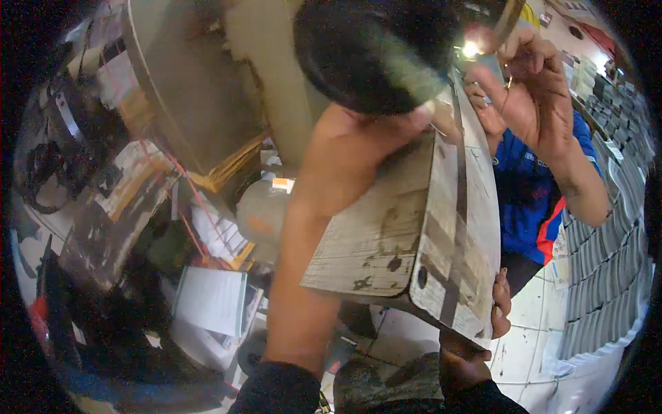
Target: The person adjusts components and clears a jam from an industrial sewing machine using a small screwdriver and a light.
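A worn, grey-white metal housing with a flat stained face and a bolt hole (407, 241) is held tilted in the centre of the frame, and work on its upper end appears to be in progress, not finished. The left hand (358, 134) is pressed against its upper left edge; its grip cannot be told. The right hand (500, 307) is curled under the lower right corner. At upper right, another person's hands (524, 90) are held at the top edge beside a small bright light (471, 49).
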